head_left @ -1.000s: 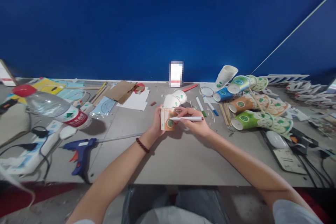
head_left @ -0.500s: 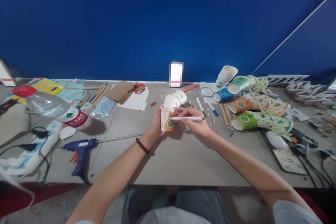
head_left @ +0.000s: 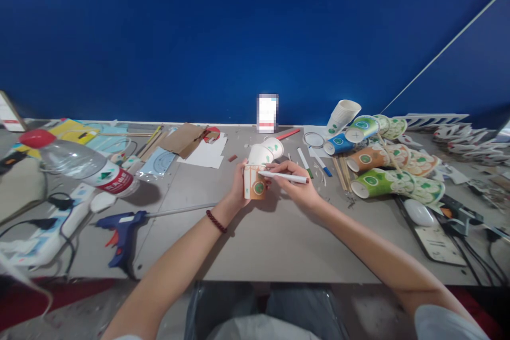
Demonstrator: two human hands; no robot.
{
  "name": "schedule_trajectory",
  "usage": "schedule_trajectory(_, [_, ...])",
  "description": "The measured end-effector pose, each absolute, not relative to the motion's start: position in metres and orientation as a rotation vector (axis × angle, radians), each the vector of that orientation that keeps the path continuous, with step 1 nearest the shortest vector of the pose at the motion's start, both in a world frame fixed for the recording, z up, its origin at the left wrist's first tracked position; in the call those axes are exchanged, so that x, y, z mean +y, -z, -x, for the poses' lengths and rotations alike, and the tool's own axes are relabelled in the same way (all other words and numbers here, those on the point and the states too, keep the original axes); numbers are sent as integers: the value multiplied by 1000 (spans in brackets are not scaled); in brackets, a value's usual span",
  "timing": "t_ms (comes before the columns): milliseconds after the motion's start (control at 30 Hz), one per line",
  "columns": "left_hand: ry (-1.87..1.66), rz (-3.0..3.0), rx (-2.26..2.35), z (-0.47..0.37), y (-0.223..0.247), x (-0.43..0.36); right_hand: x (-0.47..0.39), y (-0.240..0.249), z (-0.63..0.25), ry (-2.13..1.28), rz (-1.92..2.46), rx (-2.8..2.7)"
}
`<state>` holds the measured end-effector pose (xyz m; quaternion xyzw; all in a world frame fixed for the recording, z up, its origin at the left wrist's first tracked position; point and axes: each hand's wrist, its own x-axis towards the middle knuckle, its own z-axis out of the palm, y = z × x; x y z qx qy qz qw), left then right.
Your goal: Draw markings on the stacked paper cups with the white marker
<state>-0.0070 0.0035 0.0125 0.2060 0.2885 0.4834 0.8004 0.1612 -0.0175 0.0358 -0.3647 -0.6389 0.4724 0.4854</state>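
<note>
Wrapped around the left side of a paper cup partly coloured orange, with a green round logo, is my left hand. Further white paper cups are joined to its far end in a bent row. My right hand pinches a white marker with a reddish-brown end. The marker's tip meets the cup's side above the logo, next to an orange scalloped line. A red-brown marker cap lies on the table beyond my left hand.
Coloured cup chains and a cup stack stand at right, near green and blue markers. At left are a glue gun, a water bottle and a power strip. A phone leans on the blue wall.
The marker's tip has moved up the cup, from the round logo towards the scalloped line, and the marker now slants more. My left hand and the cup stay in place.
</note>
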Motion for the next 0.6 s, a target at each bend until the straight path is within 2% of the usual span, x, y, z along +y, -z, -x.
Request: schedule_trajectory(600, [-1037, -452, 615, 7, -12, 3, -17, -35, -161, -1130, 884, -1557])
